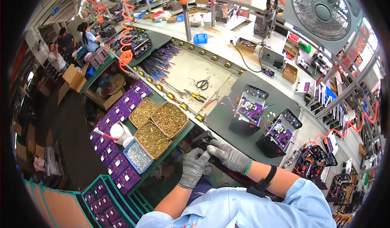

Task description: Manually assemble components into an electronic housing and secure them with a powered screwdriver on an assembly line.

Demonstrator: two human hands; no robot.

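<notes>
My left hand [194, 167] and my right hand [232, 157], both in grey knit gloves, meet in front of my body at the bench edge. Their fingers are closed on a small dark black part [203, 139], whose exact kind I cannot make out. My gloves cover much of it. Just left of the hands stand cardboard trays of brass-coloured screws [152, 139], a blue tray of silver screws [138, 156] and a white container [120, 132] with a red-and-white brush-like tool across it. Purple circuit boards [118, 118] lie in rows beyond them.
Two open black housings with wired boards [248, 110] [281, 132] stand on the green mat at right. Scissors [203, 83], pliers [196, 94] and bundled cables [156, 61] lie ahead. Orange coiled hoses [126, 57] hang down. A fan [323, 10] is at upper right; people [89, 39] work far left.
</notes>
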